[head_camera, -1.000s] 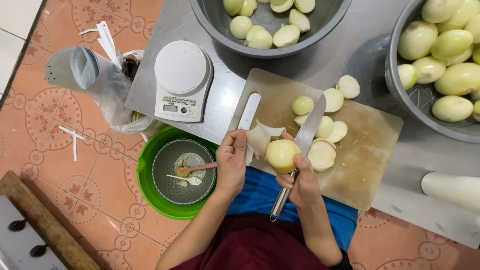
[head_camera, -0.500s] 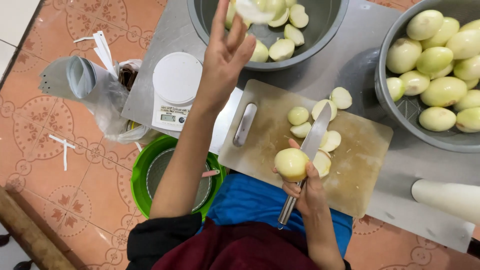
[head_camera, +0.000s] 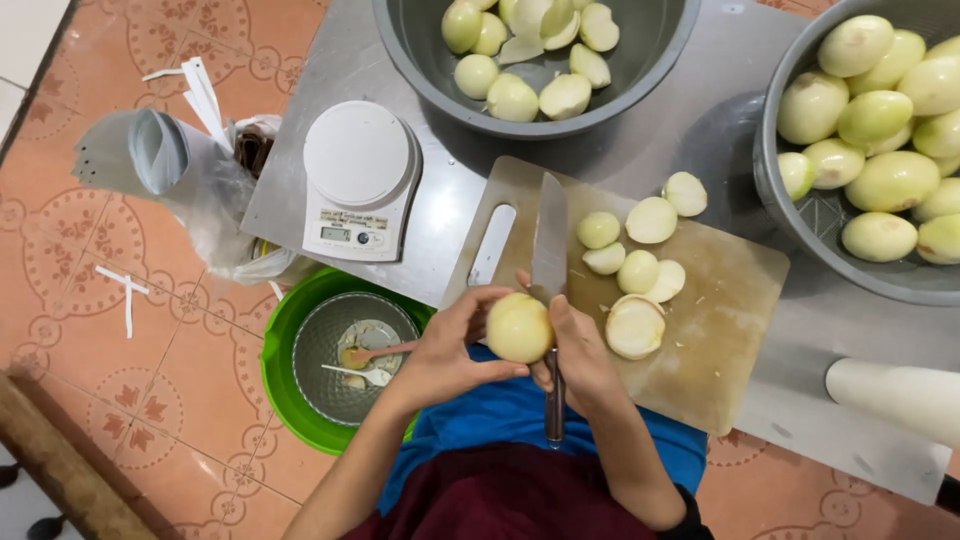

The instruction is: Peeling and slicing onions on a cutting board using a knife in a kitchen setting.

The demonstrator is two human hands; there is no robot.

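2 hands meet at the near edge of the wooden cutting board [head_camera: 720, 330], and 1 peeled onion [head_camera: 519, 327] sits between them. The left hand [head_camera: 450, 345] cups the onion from the left, its fingers [head_camera: 478, 300] curled narrowly around the top and underside. The right hand [head_camera: 580, 350] presses against the onion's right side while its fingers are closed on the handle of a large knife [head_camera: 549, 250], whose broad blade points away from the person along the left part of the board. The onion is held just above the board's near left corner, over the edge of the grey counter [head_camera: 660, 140].

On the board, to the right of the blade, lie several cut onion pieces [head_camera: 640, 270], the largest half nearest the right hand. At the far side of the counter stands a grey bowl [head_camera: 640, 70] holding more cut pieces, and at the right a second grey bowl [head_camera: 800, 230] is filled with whole peeled onions. A white kitchen scale [head_camera: 358, 180] sits to the left of the board. On the tiled floor at the near left is a green basin [head_camera: 285, 390] with a metal pan and 2 spoons inside, and further left a crumpled plastic bag [head_camera: 200, 190].
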